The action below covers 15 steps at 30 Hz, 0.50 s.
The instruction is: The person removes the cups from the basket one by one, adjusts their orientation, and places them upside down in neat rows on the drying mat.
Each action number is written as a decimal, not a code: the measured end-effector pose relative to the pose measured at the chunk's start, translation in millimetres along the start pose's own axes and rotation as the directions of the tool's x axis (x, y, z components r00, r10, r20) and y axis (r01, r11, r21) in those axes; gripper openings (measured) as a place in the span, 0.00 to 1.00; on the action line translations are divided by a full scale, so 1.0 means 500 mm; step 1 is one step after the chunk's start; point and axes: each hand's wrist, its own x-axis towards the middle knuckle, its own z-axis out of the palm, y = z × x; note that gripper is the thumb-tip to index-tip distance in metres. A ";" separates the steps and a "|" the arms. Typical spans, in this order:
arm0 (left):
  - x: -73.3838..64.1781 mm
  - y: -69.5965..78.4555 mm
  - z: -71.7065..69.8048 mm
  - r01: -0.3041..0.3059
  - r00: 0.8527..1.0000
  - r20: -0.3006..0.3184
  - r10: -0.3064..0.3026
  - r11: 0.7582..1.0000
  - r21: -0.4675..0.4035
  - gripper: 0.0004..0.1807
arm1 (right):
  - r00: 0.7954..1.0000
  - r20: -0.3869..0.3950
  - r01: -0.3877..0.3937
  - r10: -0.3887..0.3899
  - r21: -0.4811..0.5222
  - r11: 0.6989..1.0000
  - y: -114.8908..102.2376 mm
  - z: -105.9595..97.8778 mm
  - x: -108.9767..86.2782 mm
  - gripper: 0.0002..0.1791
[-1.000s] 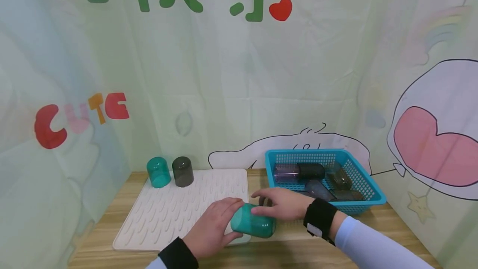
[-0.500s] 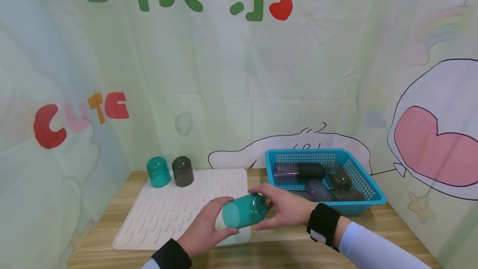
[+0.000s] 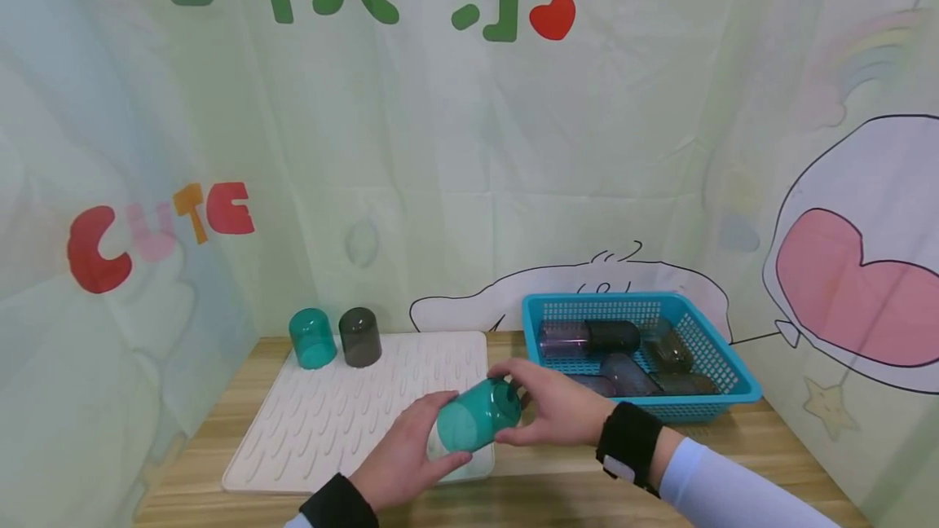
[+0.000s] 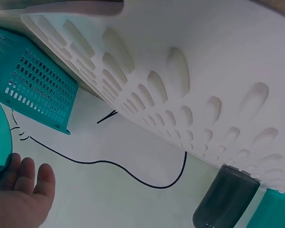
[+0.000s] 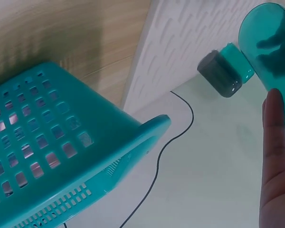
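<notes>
A translucent teal cup (image 3: 473, 418) is held tilted over the near right edge of the white ridged mat (image 3: 323, 430). My left hand (image 3: 411, 446) grips it around the lower-left end, thumb on the near side. The right hand (image 3: 557, 410) pinches the upper-right end between fingers and thumb. Part of the same cup shows at the left edge of the left wrist view, beside several fingertips (image 4: 26, 178). On the mat's far left corner, a teal cup (image 3: 312, 338) and a dark grey cup (image 3: 360, 337) stand upside down side by side.
A blue perforated basket (image 3: 704, 407) stands at the back right, just behind my right hand, with several dark and purplish translucent cups (image 3: 565, 339) lying in it. The wooden table (image 3: 587, 487) is backed by a printed curtain (image 3: 455, 145).
The teal cup has been lifted and shifted left, its right end tipping up. My right fingers have moved from above it to around that end.
</notes>
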 end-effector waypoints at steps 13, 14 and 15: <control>0.005 0.035 0.003 -0.210 0.968 -0.095 0.233 0.957 0.201 0.47 | 0.999 -0.040 0.033 -0.035 -0.037 0.999 -0.001 0.028 0.013 0.39; 0.006 0.038 0.003 -0.229 0.963 -0.093 0.253 0.950 0.211 0.47 | 0.999 -0.039 0.026 -0.027 -0.036 0.999 -0.002 0.029 0.014 0.39; 0.006 0.040 0.003 -0.244 0.959 -0.090 0.269 0.944 0.223 0.46 | 0.999 -0.037 0.016 -0.018 -0.036 0.999 -0.003 0.031 0.014 0.39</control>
